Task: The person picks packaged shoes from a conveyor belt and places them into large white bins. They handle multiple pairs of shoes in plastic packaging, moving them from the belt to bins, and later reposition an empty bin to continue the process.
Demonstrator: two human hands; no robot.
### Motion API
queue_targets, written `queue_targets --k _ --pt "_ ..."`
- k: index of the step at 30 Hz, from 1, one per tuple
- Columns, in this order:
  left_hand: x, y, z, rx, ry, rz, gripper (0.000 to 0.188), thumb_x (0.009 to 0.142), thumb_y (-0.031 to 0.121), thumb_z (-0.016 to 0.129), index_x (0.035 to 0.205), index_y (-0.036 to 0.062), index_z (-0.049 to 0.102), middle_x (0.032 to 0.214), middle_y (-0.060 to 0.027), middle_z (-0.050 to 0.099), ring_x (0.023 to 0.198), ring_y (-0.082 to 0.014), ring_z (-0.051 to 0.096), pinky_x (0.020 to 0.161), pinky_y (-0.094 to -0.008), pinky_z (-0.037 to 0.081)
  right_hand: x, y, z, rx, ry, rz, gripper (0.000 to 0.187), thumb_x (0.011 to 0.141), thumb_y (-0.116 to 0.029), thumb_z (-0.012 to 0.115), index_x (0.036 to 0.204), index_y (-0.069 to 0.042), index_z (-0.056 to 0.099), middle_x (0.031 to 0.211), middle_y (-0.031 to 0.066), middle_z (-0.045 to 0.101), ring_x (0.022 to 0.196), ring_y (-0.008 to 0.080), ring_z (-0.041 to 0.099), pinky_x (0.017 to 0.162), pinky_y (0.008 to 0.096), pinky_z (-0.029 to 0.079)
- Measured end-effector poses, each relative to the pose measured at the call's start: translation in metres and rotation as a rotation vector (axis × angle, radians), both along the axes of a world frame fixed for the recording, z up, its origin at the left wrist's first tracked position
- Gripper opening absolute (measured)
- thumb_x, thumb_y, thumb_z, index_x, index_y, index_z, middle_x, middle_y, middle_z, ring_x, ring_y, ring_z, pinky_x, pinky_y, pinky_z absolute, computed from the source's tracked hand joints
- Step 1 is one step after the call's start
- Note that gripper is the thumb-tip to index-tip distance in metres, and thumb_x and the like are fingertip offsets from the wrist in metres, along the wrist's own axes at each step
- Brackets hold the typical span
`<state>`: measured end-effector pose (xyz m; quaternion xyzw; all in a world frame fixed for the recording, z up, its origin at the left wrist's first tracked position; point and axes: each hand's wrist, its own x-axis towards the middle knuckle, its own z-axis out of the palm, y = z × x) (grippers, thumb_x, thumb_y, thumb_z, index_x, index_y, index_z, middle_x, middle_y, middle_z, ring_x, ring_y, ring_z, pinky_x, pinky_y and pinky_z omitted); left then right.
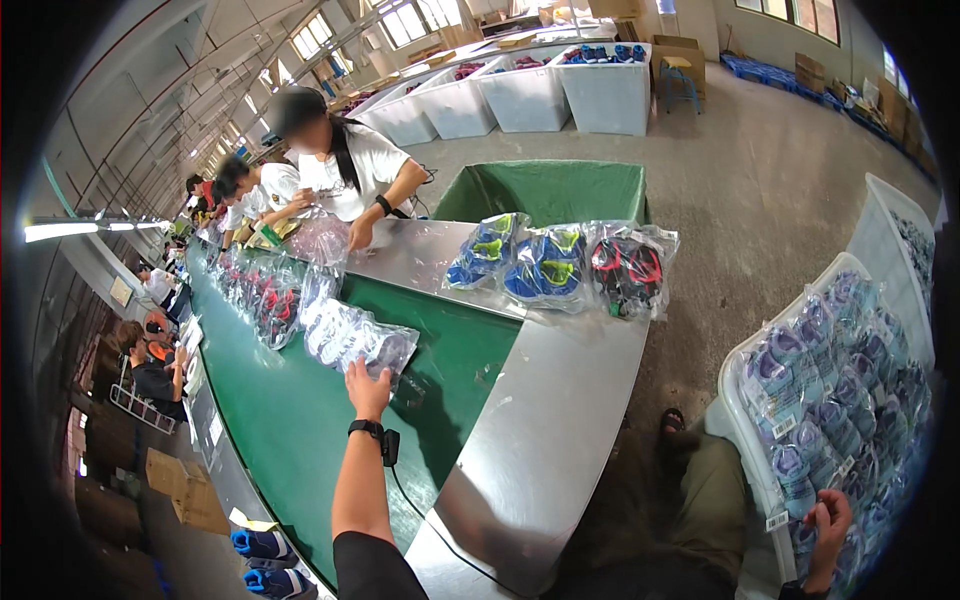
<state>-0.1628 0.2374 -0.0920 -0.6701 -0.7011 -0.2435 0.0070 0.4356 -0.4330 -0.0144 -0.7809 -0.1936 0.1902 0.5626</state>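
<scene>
The left hand [368,390] is reaching over the green belt [270,420], its fingers spreading at the near edge of a bag of white shoes [352,335]; they are seemingly touching the plastic, though contact is hard to judge here. This bag is lying near the belt's inner edge, short of the corner where the belt is meeting the metal tabletop [555,400]. Just beyond it, more bagged shoes [275,310] are lying in a row along the belt. On the tabletop's far corner, two bags of blue shoes [518,262] and a bag of black and red shoes [627,270] are sitting side by side.

The right hand [828,520] is hanging by a white bin [730,385] that is holding many bagged bluish-purple shoes [825,410]. Its fingers are curling; whether they are pinching anything, I cannot tell. A co-worker [365,180] is standing at the tabletop's far edge.
</scene>
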Motion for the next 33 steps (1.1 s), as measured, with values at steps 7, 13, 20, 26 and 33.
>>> queue_targets --k 7,13,20,26,33 --pt "0.017 -0.046 -0.010 0.038 0.117 -0.204 0.080 0.088 0.033 0.077 0.150 -0.0018 0.043 0.156 -0.0352 0.034 0.147 -0.0510 0.030 0.123 -0.0547 0.027 -0.021 0.016 -0.010 0.013 0.056 0.039 0.019 0.099 -0.009 0.060 0.116 -0.001 0.060 0.083 0.0038 0.061 0.069 0.0103 0.057 0.065 0.0252 0.048" --pt "0.017 -0.128 0.014 -0.223 -0.659 -0.248 0.073 0.102 0.051 0.056 0.155 0.0030 0.040 0.160 -0.0239 0.037 0.149 -0.0392 0.033 0.121 -0.0499 0.029 -0.039 0.068 -0.001 -0.028 0.120 0.165 0.020 0.097 -0.005 0.059 0.115 0.002 0.061 0.081 0.0042 0.061 0.070 0.0106 0.058 0.067 0.0249 0.048" --pt "0.039 -0.188 0.022 -0.391 -1.893 -0.053 0.084 0.096 0.071 0.055 0.148 0.0056 0.046 0.147 -0.0134 0.056 0.133 -0.0328 0.056 0.107 -0.0512 0.049 -0.043 0.100 0.011 0.037 0.121 0.322 0.019 0.095 -0.004 0.061 0.114 0.002 0.062 0.080 0.0030 0.062 0.072 0.0093 0.059 0.068 0.0242 0.048" --pt "0.058 -0.157 0.003 -0.282 -1.775 0.054 0.055 0.102 0.051 0.058 0.131 0.0037 0.059 0.124 -0.0123 0.070 0.107 -0.0316 0.071 0.081 -0.0449 0.063 -0.058 0.114 0.019 0.047 0.049 0.382 0.020 0.092 0.000 0.063 0.112 0.003 0.064 0.082 0.0043 0.064 0.074 0.0103 0.063 0.071 0.0249 0.051" --pt "0.108 -0.200 0.051 -0.697 -2.031 -0.063 0.054 0.097 0.045 0.047 0.135 0.0090 0.059 0.124 -0.0119 0.068 0.107 -0.0316 0.065 0.079 -0.0442 0.057 -0.085 0.150 0.015 0.126 0.248 0.587 0.024 0.096 -0.005 0.066 0.118 0.003 0.067 0.091 0.0053 0.070 0.080 0.0066 0.062 0.075 0.0230 0.052"
